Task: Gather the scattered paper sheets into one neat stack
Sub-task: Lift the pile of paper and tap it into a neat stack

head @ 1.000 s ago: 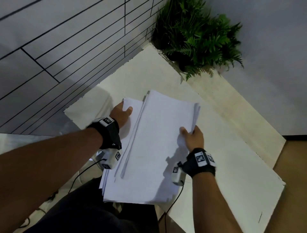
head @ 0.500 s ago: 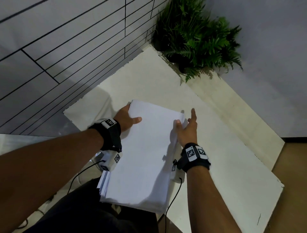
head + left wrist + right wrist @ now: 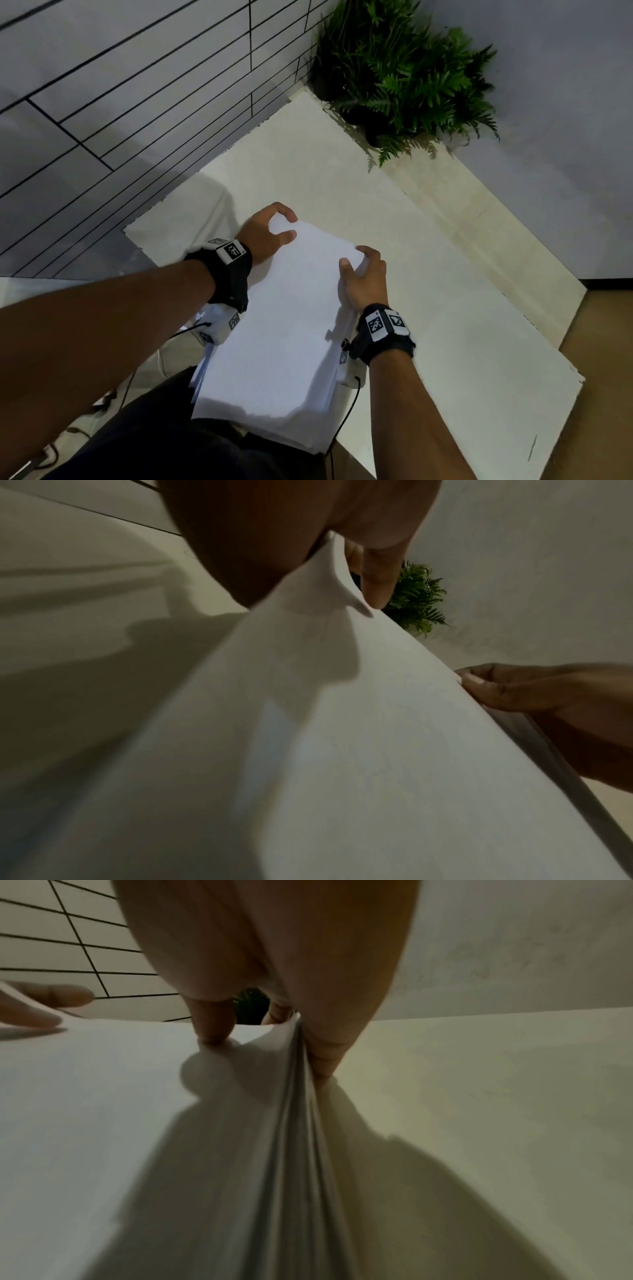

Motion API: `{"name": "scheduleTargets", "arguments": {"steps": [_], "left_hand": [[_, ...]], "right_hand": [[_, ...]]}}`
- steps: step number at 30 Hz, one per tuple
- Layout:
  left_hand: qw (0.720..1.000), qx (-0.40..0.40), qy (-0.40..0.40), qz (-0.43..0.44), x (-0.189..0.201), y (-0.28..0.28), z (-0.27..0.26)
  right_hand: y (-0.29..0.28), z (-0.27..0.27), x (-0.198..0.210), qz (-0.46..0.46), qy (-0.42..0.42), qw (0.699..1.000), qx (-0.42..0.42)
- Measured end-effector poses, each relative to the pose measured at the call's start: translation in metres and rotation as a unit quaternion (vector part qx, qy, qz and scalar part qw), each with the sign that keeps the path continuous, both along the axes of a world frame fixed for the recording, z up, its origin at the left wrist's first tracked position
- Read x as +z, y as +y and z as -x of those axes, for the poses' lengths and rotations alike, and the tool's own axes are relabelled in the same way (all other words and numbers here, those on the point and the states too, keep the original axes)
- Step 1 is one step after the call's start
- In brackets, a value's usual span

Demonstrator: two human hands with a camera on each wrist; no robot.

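Note:
A stack of white paper sheets (image 3: 284,329) lies on the pale table (image 3: 428,291), its near end hanging over the table's front edge above my lap. My left hand (image 3: 270,229) grips the stack's far left corner, thumb on top and fingers curled round the edge. My right hand (image 3: 363,274) grips the far right corner, thumb pressing on the top sheet (image 3: 103,1096) and fingers along the side. The sheet edges (image 3: 298,1123) show as slightly uneven layers. In the left wrist view the corner of the paper (image 3: 325,593) bends up under my thumb.
A potted fern (image 3: 404,75) stands at the table's far corner against the walls. A tiled wall (image 3: 120,85) runs along the left. Cables (image 3: 342,428) hang from the wrist cameras near the front edge. Bare tabletop extends to the right of the stack.
The fanned sheets were pulled together into one pile. Both hands moved to the far corners, and the right hand's fingers, spread before, now curl round the edge.

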State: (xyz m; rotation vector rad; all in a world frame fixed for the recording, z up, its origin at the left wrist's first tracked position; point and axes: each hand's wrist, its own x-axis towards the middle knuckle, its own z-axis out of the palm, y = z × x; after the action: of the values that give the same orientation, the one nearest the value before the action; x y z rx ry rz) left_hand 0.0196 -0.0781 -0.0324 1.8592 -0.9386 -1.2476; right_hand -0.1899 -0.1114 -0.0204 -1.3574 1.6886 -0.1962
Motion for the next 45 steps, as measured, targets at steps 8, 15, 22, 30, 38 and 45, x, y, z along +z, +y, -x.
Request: {"name": "scheduleTargets", "arguments": {"steps": [8,15,22,30,38,45], "left_hand": [[0.985,0.165,0.050,0.027,0.000,0.006,0.006],[0.992,-0.004,0.038,-0.119,0.006,0.020,0.017],[0.982,-0.031,0.097,-0.160,-0.004,0.035,0.016],[0.989,0.006,0.090,-0.115,-0.004,0.030,0.016],[0.997,0.077,0.020,0.020,-0.002,0.005,0.006],[0.997,0.072,-0.003,0.007,-0.010,0.010,0.010]], "right_hand": [[0.015,-0.002,0.000,-0.045,-0.031,0.986,-0.158],[0.007,0.005,-0.004,-0.033,0.010,0.987,-0.155],[0.004,0.005,-0.002,-0.036,-0.004,0.989,-0.142],[-0.001,0.012,-0.011,0.019,-0.004,0.981,-0.194],[-0.002,0.007,-0.008,0.097,-0.038,0.986,-0.130],[-0.006,0.007,-0.011,0.014,-0.030,0.989,-0.145]]}}
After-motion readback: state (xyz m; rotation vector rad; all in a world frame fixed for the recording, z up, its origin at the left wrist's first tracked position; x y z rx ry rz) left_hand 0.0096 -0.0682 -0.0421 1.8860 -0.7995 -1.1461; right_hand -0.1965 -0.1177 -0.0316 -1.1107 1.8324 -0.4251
